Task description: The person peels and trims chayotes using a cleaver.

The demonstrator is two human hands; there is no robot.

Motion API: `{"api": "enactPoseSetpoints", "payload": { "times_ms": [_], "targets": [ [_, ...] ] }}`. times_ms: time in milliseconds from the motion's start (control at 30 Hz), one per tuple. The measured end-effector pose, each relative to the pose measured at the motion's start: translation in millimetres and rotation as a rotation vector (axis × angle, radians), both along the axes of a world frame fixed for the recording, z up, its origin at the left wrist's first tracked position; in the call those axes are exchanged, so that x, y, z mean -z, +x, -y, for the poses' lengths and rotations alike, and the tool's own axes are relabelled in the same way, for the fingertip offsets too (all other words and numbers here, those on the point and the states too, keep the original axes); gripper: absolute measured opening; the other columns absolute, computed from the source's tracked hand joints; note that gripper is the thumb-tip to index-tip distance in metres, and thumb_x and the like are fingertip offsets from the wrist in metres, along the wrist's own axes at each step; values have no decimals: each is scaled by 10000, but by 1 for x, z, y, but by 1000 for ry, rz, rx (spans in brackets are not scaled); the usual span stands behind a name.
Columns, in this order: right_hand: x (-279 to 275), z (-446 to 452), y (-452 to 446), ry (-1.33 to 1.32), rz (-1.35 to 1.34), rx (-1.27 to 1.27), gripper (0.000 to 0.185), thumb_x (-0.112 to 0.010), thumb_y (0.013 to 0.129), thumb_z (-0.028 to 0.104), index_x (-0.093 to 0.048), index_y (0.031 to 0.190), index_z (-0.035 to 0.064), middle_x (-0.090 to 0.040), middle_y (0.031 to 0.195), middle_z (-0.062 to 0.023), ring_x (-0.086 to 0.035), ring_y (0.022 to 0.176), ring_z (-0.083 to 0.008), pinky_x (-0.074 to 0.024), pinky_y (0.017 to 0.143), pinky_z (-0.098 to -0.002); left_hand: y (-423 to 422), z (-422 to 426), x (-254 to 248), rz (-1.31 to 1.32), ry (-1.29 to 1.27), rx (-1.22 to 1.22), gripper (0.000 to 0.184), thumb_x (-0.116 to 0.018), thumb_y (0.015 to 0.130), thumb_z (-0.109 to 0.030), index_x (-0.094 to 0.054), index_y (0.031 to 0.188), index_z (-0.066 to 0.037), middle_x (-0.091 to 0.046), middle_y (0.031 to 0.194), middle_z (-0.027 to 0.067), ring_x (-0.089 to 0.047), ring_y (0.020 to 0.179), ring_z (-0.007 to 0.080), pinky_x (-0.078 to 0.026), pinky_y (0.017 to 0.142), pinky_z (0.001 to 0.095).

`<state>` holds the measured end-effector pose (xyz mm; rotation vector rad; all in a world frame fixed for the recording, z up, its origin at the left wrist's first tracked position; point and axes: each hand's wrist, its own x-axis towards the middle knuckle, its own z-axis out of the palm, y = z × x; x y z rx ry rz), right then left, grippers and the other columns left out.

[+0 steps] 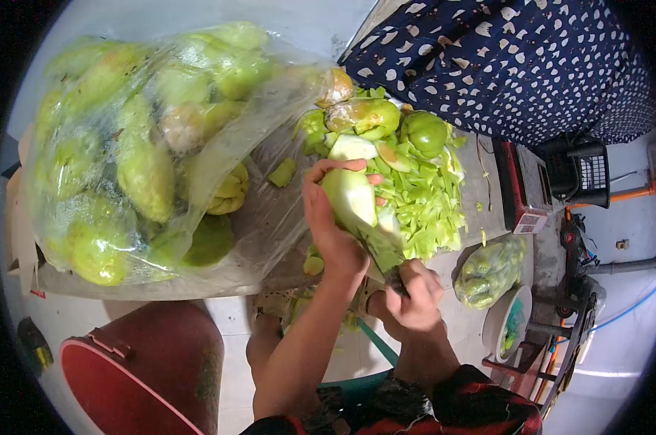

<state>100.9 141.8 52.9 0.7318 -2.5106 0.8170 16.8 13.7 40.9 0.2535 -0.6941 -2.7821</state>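
Note:
My left hand (335,225) is wrapped round a pale green peeled chayote (349,198), with fingertips showing on its far side. My right hand (417,293) is closed round the handle of a knife (383,249), whose blade lies against the lower end of the chayote. Beside them spreads a heap of green peelings (426,206). Unpeeled chayotes (423,134) and a pale cut piece (352,148) sit at the heap's far end.
A large clear bag of chayotes (143,156) covers the table's left part. A red bin (150,366) stands below. A person in a dark patterned garment (502,65) is opposite, near a red scale (525,188). On the floor are another filled bag (491,272) and a white bucket (496,326).

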Motion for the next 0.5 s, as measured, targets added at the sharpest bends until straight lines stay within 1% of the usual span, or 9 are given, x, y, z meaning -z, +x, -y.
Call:
{"api": "enactPoseSetpoints", "payload": {
  "times_ms": [33, 67, 133, 233, 333, 433, 500],
  "targets": [
    [2, 0, 1, 22, -17, -6, 197, -671, 719, 14, -538, 862, -10, -540, 685, -139, -532, 505, -301, -411, 450, -360, 1, 1, 6, -13, -71, -33, 524, -280, 1016, -524, -485, 1156, -63, -607, 1082, 156, -633, 945, 266, -554, 743, 354],
    [2, 2, 2, 24, -17, -8, 197, -671, 719, 14, -538, 862, -10, -540, 685, -139, -532, 505, -301, -411, 450, -360, 1, 2, 7, -12, -69, -35, 524, -280, 1016, -524, -485, 1156, -63, -607, 1082, 156, -633, 945, 266, -554, 743, 354],
    [0, 6, 3, 18, -37, -21, 223, -666, 705, -2, -536, 885, -19, -530, 669, -135, -528, 497, -287, -416, 448, -352, 1, 5, 7, -46, -178, -76, 527, -277, 1021, -512, -479, 1165, -46, -592, 1080, 159, -633, 939, 259, -553, 742, 368],
    [-3, 10, 7, 22, -74, -55, 254, -665, 680, -24, -533, 896, -28, -520, 654, -128, -519, 482, -266, -409, 432, -335, 2, 3, 11, -105, -235, -116, 528, -291, 1022, -501, -475, 1176, -30, -577, 1085, 166, -630, 934, 266, -552, 742, 378],
    [-7, 13, 7, -15, -61, -72, 283, -667, 653, -41, -530, 901, -37, -517, 648, -121, -512, 471, -250, -399, 416, -321, 1, 0, 16, -156, -187, -124, 529, -305, 1019, -496, -475, 1183, -24, -572, 1090, 178, -626, 932, 281, -549, 743, 384],
    [-6, 11, 10, 53, -114, -61, 278, -666, 651, -49, -528, 892, -40, -517, 651, -116, -505, 467, -246, -393, 411, -317, 1, 1, 14, -154, -179, -164, 528, -316, 1015, -492, -475, 1177, -15, -568, 1082, 188, -622, 936, 295, -549, 741, 385],
    [-6, 13, 9, 32, -97, -64, 269, -665, 654, -51, -529, 886, -40, -519, 654, -117, -506, 469, -246, -396, 414, -318, 1, 3, 10, -158, -190, -170, 524, -323, 1013, -488, -475, 1174, -14, -567, 1082, 188, -621, 936, 294, -548, 740, 383]
  ]
}}
